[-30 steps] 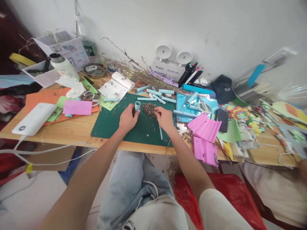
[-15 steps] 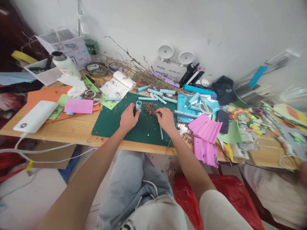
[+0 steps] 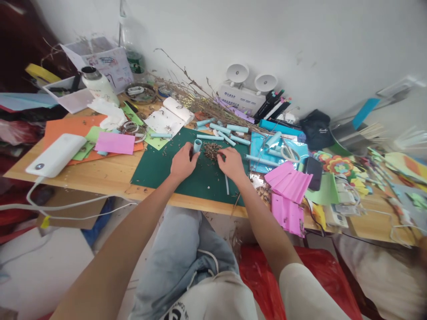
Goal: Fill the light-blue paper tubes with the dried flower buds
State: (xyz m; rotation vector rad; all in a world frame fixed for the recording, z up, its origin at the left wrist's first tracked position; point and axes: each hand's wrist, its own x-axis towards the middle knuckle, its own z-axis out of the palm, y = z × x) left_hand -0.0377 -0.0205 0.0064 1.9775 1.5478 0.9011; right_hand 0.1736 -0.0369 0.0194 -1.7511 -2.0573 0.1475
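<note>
My left hand [image 3: 183, 162] is wrapped round a short light-blue paper tube [image 3: 197, 145], which stands upright on the dark green mat [image 3: 160, 166] with its open end up. Just right of the tube lies a small heap of brown dried plant bits [image 3: 211, 150]. At the heap's right edge, my right hand [image 3: 231, 162] has its thumb and fingertips pinched together; what sits between them is too small to make out. A thin pale strip [image 3: 227, 184] lies on the mat below my right hand. More light-blue tubes [image 3: 237, 129] lie behind the heap.
Dry twigs [image 3: 207, 95] stretch along the back, before a white two-lamp emergency light [image 3: 240, 98]. Left are a white power bank [image 3: 56, 154], a bottle [image 3: 98, 84] and coloured paper. On the right lie pink crepe paper [image 3: 288, 182], a blue packet [image 3: 267, 164] and a phone [image 3: 313, 172].
The whole view has shifted slightly, so the table appears a little further right. Both hands keep nearly the same places by the tube and the heap.
</note>
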